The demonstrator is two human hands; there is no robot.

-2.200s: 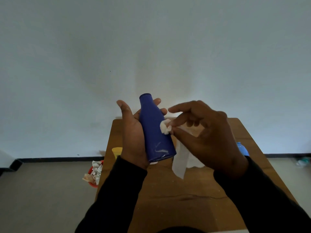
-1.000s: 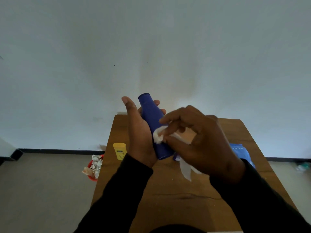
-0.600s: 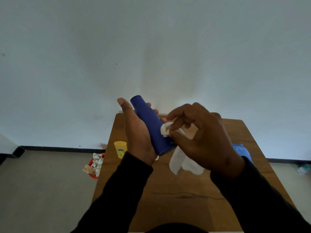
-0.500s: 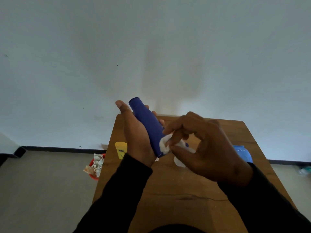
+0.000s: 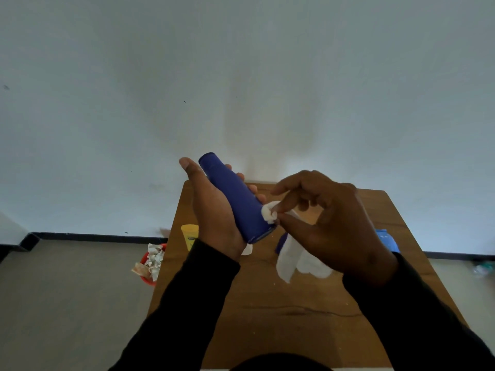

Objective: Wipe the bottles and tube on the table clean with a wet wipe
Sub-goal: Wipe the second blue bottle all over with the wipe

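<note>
While the left hand [image 5: 214, 212] holds the blue bottle [image 5: 237, 200] tilted above the surface [image 5: 267, 317], right fingers [image 5: 281, 207] pinch a bunched wet wipe [image 5: 269, 215] against its lower side. Wiping is underway; next, probably turn the bottle to clean another side.

Nothing legible here: the yellow tube [image 5: 189, 235] carries a small dark label, but it's too blurred to read.
</note>
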